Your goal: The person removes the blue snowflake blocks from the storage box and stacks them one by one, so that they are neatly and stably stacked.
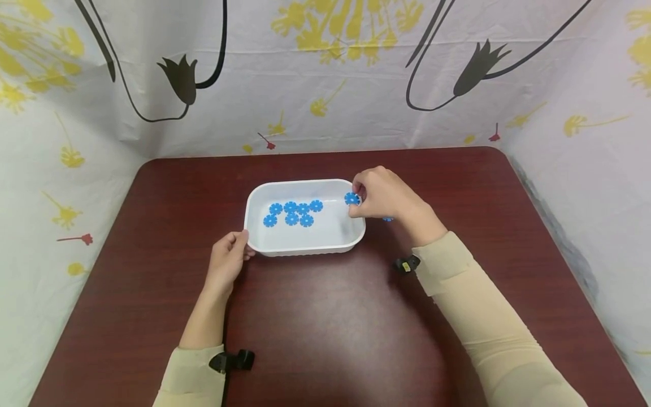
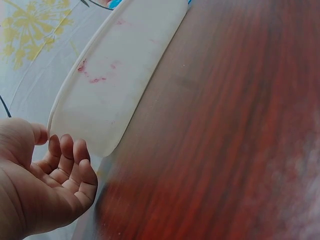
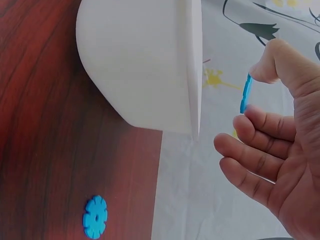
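A white plastic tray (image 1: 330, 240) with rounded corners sits on the table, several blue notched discs (image 1: 291, 208) lying in its left and middle part. At its front left corner my left hand (image 1: 227, 257) pinches the rim, thumb on top and fingers below; the left wrist view shows this hand (image 2: 55, 180) at the tray's end. Over the tray's right end, my right hand (image 1: 383, 192) pinches one blue disc (image 1: 351, 198) by its edges between thumb and fingertip. The right wrist view shows that disc (image 3: 245, 93) edge-on, above rim height.
Another blue disc (image 3: 95, 217) lies on the dark red wooden table (image 1: 325, 316) to the right of the tray, mostly hidden under my right wrist in the head view. A printed white cloth (image 1: 315, 124) hangs behind the table and along both sides.
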The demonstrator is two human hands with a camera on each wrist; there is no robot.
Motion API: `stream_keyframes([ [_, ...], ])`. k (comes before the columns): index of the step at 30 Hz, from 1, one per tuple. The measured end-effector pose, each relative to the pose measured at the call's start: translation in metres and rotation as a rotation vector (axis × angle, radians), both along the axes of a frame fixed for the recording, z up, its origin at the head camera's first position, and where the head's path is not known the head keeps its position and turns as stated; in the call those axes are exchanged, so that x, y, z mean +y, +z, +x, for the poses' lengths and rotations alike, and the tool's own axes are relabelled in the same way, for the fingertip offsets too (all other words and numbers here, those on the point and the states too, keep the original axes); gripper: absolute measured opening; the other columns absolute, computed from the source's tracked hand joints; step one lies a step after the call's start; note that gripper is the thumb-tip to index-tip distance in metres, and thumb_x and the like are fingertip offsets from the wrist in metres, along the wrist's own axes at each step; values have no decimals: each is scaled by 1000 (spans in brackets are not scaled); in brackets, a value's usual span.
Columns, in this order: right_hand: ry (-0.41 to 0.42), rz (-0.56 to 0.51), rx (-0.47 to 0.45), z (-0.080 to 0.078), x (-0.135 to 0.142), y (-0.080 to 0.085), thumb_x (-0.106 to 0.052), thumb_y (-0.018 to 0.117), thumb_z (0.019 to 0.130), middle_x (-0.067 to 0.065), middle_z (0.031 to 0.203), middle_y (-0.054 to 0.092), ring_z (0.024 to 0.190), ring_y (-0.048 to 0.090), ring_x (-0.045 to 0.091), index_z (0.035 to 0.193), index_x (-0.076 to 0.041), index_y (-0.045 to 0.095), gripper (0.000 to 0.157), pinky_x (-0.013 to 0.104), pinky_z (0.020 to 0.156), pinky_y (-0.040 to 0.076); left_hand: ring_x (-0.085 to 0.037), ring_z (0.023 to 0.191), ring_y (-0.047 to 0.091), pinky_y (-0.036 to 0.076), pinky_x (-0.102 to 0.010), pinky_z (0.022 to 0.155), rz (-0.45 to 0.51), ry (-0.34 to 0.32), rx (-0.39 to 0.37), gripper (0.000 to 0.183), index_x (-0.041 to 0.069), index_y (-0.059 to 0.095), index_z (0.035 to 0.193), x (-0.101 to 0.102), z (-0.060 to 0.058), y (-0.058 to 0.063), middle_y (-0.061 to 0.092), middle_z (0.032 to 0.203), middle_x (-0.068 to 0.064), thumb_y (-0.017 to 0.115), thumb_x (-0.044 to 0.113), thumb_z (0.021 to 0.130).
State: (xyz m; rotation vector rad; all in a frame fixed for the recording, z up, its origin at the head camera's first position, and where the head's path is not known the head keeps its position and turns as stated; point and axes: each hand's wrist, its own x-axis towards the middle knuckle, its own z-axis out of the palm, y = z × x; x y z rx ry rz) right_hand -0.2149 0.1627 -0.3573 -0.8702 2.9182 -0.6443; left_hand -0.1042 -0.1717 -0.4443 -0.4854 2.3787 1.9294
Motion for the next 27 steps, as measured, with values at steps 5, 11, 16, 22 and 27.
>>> stream_keyframes([
  [5,-5,-8,6,-2,7,0,-28,77,65,-2,71,65,65,59,12,81,-10,69,26,32,64,50,-10,73,60,52,-23,70,1,1,-3,37,-7,62,109,0,0,-1,63,79,-3,51,29,107],
  [11,-24,-16,-14,-2,15,0,-27,76,67,-2,73,66,65,61,13,83,-9,68,25,33,64,51,-10,74,60,52,-23,70,-1,-2,-6,38,-7,62,109,-1,0,-1,63,80,-3,51,29,107],
  [16,-58,-14,-33,-4,22,-2,-27,78,68,0,75,67,67,62,13,85,-9,68,27,33,65,52,-10,74,60,52,-22,70,5,-2,-5,37,-7,62,109,0,0,-2,63,79,-2,51,29,107],
  [22,-75,-10,-42,-5,30,-5,-28,79,69,1,76,69,67,64,13,86,-7,68,29,34,66,52,-10,74,60,52,-23,70,9,-5,-3,38,-7,62,109,0,0,-1,63,79,-2,51,29,107],
  [27,-83,4,-42,-5,37,-7,-26,78,70,3,77,68,68,63,15,87,-6,68,28,36,67,51,-11,75,60,52,-23,71,2,-8,-8,39,-7,62,109,-1,0,-1,63,80,-3,51,30,107],
])
